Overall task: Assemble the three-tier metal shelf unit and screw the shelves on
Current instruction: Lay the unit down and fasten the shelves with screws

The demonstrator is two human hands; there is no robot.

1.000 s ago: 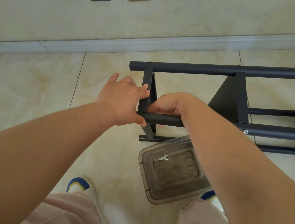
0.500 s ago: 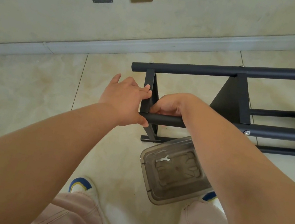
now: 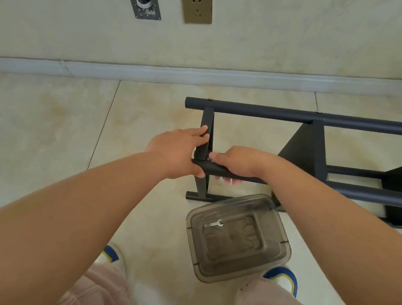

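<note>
Floor: I saw a pale tiled floor [image 3: 35,139] that carried everything, with the wall and its skirting along the far edge.
Shelf unit: the black metal shelf unit [image 3: 307,149] lay on its side on the floor, in the far right part, and ran out past the right edge. Its tubes lay level and its dark shelf panels stood on edge between them.
Container: a smoky clear plastic container [image 3: 238,237] sat on the floor just beside the near side of the unit, between my two shoes. A small metal wrench [image 3: 213,224] lay inside it.
Left hand: my left hand [image 3: 175,152] held the end crossbar of the unit; the fingers lay along the bar and the thumb went under the end of the near tube.
Right hand: my right hand [image 3: 237,162] gripped the near tube just beside the left hand, fingers curled around it, fingertips showing below.
Wall: a brass socket [image 3: 196,6] and a dark square plate [image 3: 144,4] sat side by side.
</note>
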